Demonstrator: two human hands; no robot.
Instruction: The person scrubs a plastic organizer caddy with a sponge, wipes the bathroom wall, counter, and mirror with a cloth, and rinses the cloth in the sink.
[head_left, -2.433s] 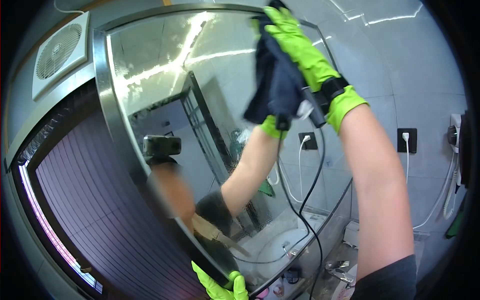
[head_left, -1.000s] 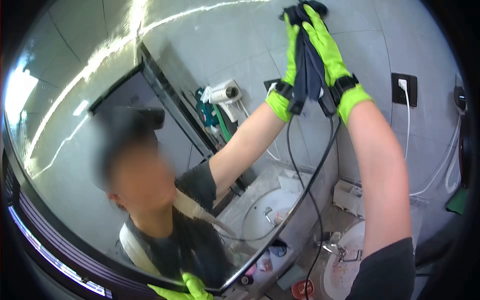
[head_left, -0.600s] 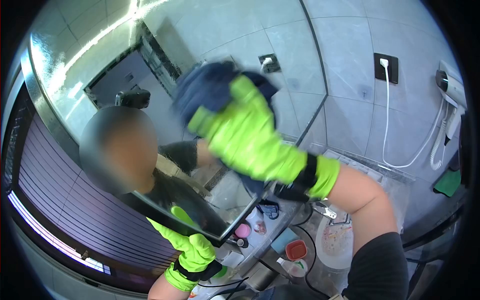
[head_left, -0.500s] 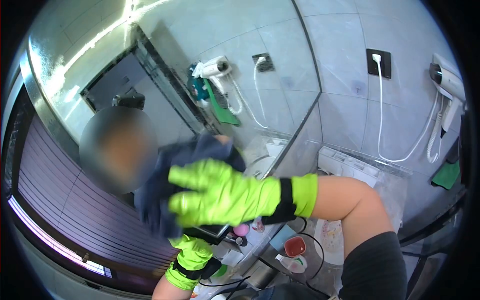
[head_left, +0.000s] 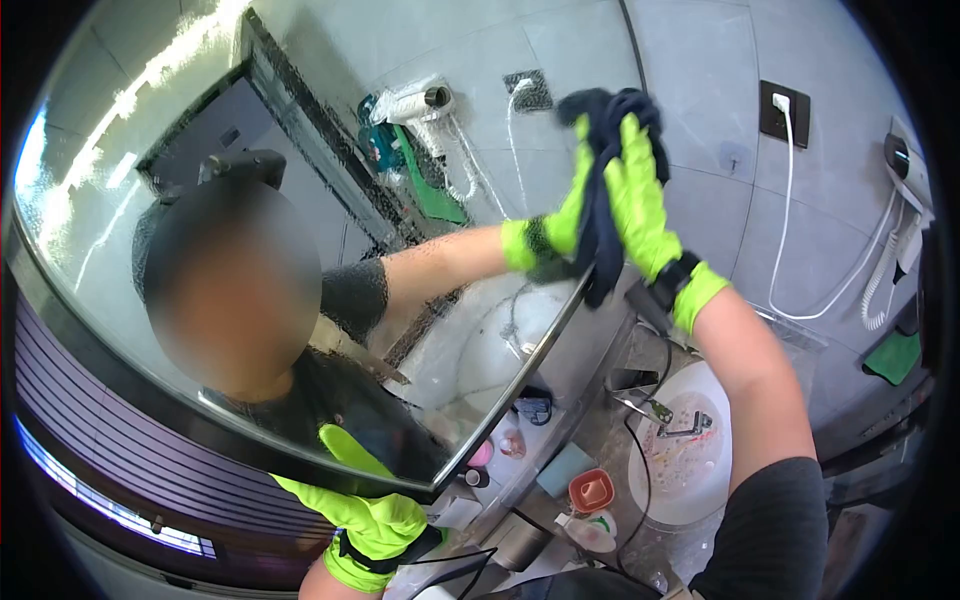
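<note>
My right hand (head_left: 640, 205), in a yellow-green rubber glove, presses a dark navy cloth (head_left: 605, 235) against the mirror near its upper right side. The cloth is bunched under the fingers, and its loose end hangs down. The large mirror (head_left: 460, 330) has a wet, speckled surface and reflects the gloved hand and a person. My left hand (head_left: 380, 525), gloved alike, is at the mirror's lower frame edge with fingers stretched out to the left. Part of it is hidden by the frame. Dark bands circle both gloves at the wrist.
A white washbasin (head_left: 690, 490) with a faucet is below right. Beside it stand a red container (head_left: 591, 491), a clear bottle (head_left: 585, 532) and a metal cup (head_left: 523, 543), with a black cable among them. On the right wall hang a hair dryer (head_left: 905, 175) and a plugged-in socket (head_left: 785, 115).
My right hand and the cloth have moved up and right across the mirror, from its middle to its right side. The left hand has stayed near the lower edge. The view has shifted slightly.
</note>
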